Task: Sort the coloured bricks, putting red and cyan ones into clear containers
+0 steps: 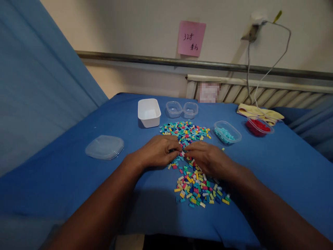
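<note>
A multicoloured spread of small plastic building bricks [196, 185] lies on the blue cloth, with a second part of the pile [186, 130] beyond my hands. My left hand [162, 150] rests over the pile's left side, fingers curled in and thumb close to them; what they hold, if anything, is hidden. From the right, my right hand [208, 158] reaches over the bricks with its fingers stretched out, the tips among them. The fingertips of both hands nearly meet around a few pink and white bricks [182, 154]. My palms hide some bricks.
Behind the pile stand a white tub [149, 119] and two clear containers [174, 110]. To the right are a clear container of light-blue bricks [227, 132], one of red bricks [258, 126] and a yellow cloth [260, 113]. Clear lids [104, 147] lie left on the blue-covered table [65, 166].
</note>
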